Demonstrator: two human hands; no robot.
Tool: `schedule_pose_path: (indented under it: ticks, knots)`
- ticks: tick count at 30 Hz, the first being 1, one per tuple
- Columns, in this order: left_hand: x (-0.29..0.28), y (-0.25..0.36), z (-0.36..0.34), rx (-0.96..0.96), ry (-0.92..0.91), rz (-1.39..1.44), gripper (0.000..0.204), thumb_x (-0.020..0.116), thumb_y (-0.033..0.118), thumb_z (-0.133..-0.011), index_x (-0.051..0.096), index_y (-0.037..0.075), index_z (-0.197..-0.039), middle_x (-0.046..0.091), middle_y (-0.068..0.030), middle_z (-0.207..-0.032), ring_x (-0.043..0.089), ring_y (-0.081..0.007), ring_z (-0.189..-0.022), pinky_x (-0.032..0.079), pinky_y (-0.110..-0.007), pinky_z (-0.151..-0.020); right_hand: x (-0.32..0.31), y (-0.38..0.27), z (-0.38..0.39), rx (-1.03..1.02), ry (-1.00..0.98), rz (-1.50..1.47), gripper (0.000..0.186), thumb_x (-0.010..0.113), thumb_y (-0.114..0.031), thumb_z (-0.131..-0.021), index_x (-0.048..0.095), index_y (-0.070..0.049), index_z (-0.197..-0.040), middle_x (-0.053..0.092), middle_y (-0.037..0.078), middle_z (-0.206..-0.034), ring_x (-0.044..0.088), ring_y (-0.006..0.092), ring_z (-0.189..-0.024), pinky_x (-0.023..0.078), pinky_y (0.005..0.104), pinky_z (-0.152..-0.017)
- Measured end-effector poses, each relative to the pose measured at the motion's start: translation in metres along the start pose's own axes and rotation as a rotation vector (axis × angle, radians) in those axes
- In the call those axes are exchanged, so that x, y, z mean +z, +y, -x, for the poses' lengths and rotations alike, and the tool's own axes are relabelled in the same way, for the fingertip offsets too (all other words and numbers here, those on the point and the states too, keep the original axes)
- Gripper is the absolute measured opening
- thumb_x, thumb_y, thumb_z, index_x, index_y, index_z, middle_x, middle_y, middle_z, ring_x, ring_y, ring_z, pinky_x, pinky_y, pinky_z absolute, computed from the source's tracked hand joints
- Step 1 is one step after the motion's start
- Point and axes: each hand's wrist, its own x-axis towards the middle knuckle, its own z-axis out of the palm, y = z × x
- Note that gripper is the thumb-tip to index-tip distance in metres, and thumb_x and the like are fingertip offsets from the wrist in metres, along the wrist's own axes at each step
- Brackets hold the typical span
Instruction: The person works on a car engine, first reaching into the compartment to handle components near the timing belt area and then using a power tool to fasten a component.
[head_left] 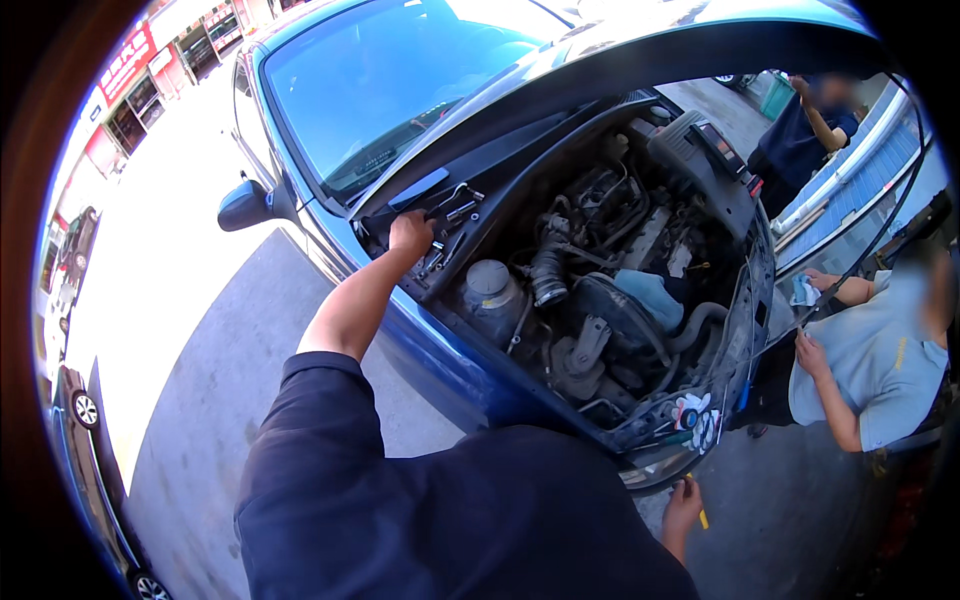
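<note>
My left hand reaches over the left fender to the ledge below the windshield. Its fingers curl downward among several metal sockets and wrenches; whatever they grip is hidden from view. Low and to the right, in front of the car's nose, my right hand is closed around a slim yellow tool with a dark end. Its exact kind cannot be made out. Between the two hands lies the uncovered engine bay of a blue car.
The raised hood arches over the bay. A light blue cloth lies among the engine parts, and a grey cover with a handheld device rests at the far side. Two other people stand right; the nearer one holds a cloth. Gloves lie on the front edge.
</note>
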Motion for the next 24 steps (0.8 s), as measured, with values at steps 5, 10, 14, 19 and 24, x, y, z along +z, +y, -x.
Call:
schedule_pose_path:
  ticks: [5, 10, 14, 19, 24]
  knots:
    - [0.010, 0.054, -0.059, 0.077, -0.006, -0.081, 0.034, 0.062, 0.031, -0.095, 0.072, 0.002, -0.108, 0.071, -0.0233, -0.107, 0.069, -0.0367, -0.101, 0.053, -0.046, -0.093, 0.013, -0.040, -0.010, -0.006, -0.028, 0.101, 0.019, 0.062, -0.009, -0.094, 0.068, 0.005, -0.105, 0.071, 0.012, -0.085, 0.067, 0.0177, -0.076, 0.053, 0.0320, -0.072]
    - [0.048, 0.079, -0.094, 0.139, 0.048, -0.222, 0.031, 0.063, 0.031, -0.095, 0.072, 0.002, -0.095, 0.073, -0.0219, -0.096, 0.071, -0.0355, -0.093, 0.057, -0.045, -0.082, 0.010, -0.024, -0.024, 0.014, -0.007, 0.034, 0.020, 0.062, -0.010, -0.095, 0.067, 0.005, -0.107, 0.071, 0.012, -0.085, 0.068, 0.0176, -0.077, 0.053, 0.0328, -0.071]
    - [0.071, 0.080, -0.086, 0.021, -0.038, -0.146, 0.022, 0.062, 0.023, -0.092, 0.071, 0.004, -0.096, 0.072, -0.0214, -0.097, 0.071, -0.0352, -0.093, 0.057, -0.044, -0.083, -0.003, -0.013, -0.008, 0.107, 0.021, 0.056, 0.018, 0.061, -0.010, -0.096, 0.069, 0.004, -0.105, 0.071, 0.010, -0.081, 0.067, 0.0167, -0.071, 0.052, 0.0304, -0.066]
    - [0.077, 0.077, -0.050, -0.054, 0.082, -0.042, 0.018, 0.063, 0.016, -0.090, 0.068, 0.003, -0.101, 0.066, -0.0198, -0.111, 0.067, -0.0355, -0.105, 0.056, -0.043, -0.089, 0.006, 0.011, -0.002, 0.110, -0.042, 0.083, 0.018, 0.061, -0.010, -0.095, 0.069, 0.003, -0.105, 0.069, 0.009, -0.077, 0.064, 0.0165, -0.066, 0.051, 0.0314, -0.063]
    - [0.077, 0.063, -0.025, 0.044, 0.242, 0.049, 0.026, 0.070, 0.013, -0.084, 0.069, 0.007, -0.109, 0.062, -0.0148, -0.114, 0.061, -0.0351, -0.112, 0.051, -0.043, -0.095, 0.015, 0.008, -0.005, 0.058, -0.025, 0.069, 0.018, 0.061, -0.009, -0.095, 0.069, 0.004, -0.105, 0.069, 0.010, -0.077, 0.063, 0.0163, -0.065, 0.051, 0.0319, -0.063]
